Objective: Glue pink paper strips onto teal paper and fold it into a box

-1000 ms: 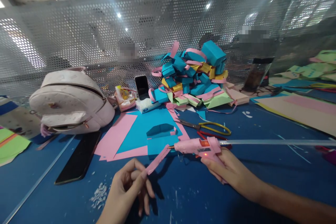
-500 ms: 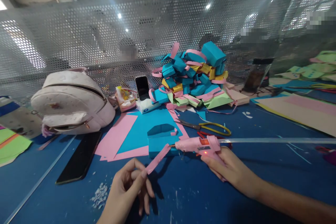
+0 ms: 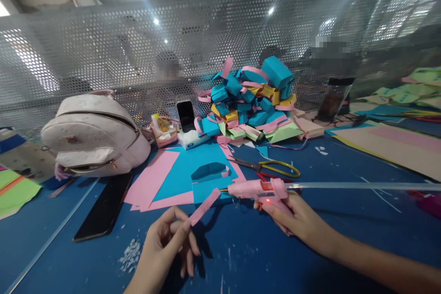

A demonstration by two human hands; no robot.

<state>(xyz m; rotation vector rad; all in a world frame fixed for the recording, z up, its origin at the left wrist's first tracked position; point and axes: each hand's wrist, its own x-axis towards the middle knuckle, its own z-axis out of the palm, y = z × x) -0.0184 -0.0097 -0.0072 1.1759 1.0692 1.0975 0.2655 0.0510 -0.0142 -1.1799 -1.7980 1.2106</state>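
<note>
Your left hand [image 3: 165, 250] pinches the lower end of a narrow pink paper strip [image 3: 204, 206] between thumb and fingertips, so the strip slants up and to the right above the dark blue tabletop [image 3: 86, 262]. Your right hand [image 3: 296, 220] is wrapped around the grip of a pink hot-glue gun [image 3: 257, 190] with a red light glowing on its side; a long clear glue stick [image 3: 361, 186] juts out of its back toward the right. The gun's nozzle points left and sits just beside the upper end of the strip, over a folded teal paper box [image 3: 208, 181] that rests on flat teal and pink paper sheets [image 3: 161, 179]. Yellow-handled scissors [image 3: 270, 166] lie just behind the gun. Farther back, a heap of teal, pink and yellow folded paper pieces [image 3: 253, 101] stands against the perforated metal screen [image 3: 103, 46]. At the left sit a pale pink zipped backpack [image 3: 93, 133] and a flat black phone [image 3: 103, 206].
</note>
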